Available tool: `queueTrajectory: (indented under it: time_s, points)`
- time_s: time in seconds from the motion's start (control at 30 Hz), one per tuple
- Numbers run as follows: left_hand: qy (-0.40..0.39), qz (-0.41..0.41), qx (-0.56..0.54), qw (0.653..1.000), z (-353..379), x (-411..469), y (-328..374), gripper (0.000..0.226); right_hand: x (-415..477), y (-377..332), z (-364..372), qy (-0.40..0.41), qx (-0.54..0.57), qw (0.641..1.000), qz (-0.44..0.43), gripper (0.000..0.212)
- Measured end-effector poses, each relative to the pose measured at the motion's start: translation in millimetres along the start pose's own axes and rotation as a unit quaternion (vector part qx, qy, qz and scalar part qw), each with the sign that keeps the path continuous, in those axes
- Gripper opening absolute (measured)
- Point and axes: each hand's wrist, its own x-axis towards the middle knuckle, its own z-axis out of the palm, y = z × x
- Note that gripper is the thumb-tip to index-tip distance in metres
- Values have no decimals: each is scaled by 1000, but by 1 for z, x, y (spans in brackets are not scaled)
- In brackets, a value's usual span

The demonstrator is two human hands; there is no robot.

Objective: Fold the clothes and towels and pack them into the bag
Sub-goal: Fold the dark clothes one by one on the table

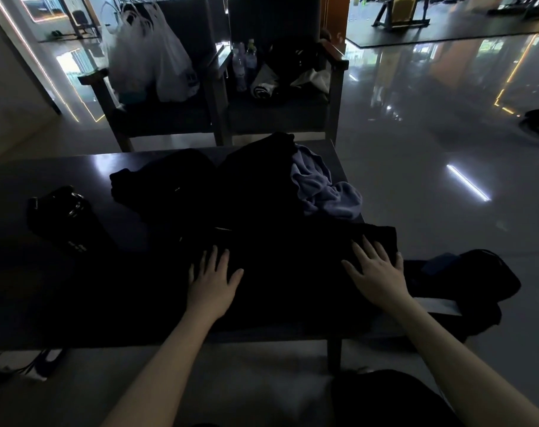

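A black garment [289, 272] lies spread flat on the near part of the dark table [46, 288]. My left hand [214, 277] presses on its left part with straight, spread fingers. My right hand [377, 271] lies flat on its right edge. Behind it sits a heap of other black clothes [200, 186] and a crumpled light purple towel [323, 186]. A black bag [477, 275] stands on the floor just right of the table, beside my right hand.
A black bottle [63, 215] lies on the table's left side. Two dark chairs stand behind the table, one with a white plastic bag [148, 57], the other with bottles [246, 63] and clothes. Glossy floor stretches to the right.
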Motion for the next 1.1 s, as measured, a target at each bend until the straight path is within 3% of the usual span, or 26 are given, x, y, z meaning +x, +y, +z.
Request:
queueTrajectory:
  time_s: [0.5,0.57,0.63,0.7,0.77,0.87,1.0,1.1]
  points:
    - [9,-26,-10,1000,4,-37,-1,68,-17,16,1,-15,-14,1000,-11,63]
    - [10,-35,-8,999,2,-46,5,67,-22,15,-2,16,-47,999,-13,63]
    - [65,3,9,998,1,-60,11,63,-32,10,-3,83,-59,994,-46,61]
    - [147,107,10,983,1,-75,17,61,-46,0,-4,105,-25,987,-116,66]
    - [111,188,20,976,1,-92,20,72,-60,-11,0,54,-18,983,-173,85]
    - [3,193,119,974,13,-103,11,85,-72,-14,10,-12,-64,979,-194,99]
    - [31,170,151,973,11,-109,-8,80,-78,-12,11,-60,-104,975,-186,125]
    - [65,181,77,978,1,-107,-16,63,-83,-16,8,-45,-133,970,-199,109]
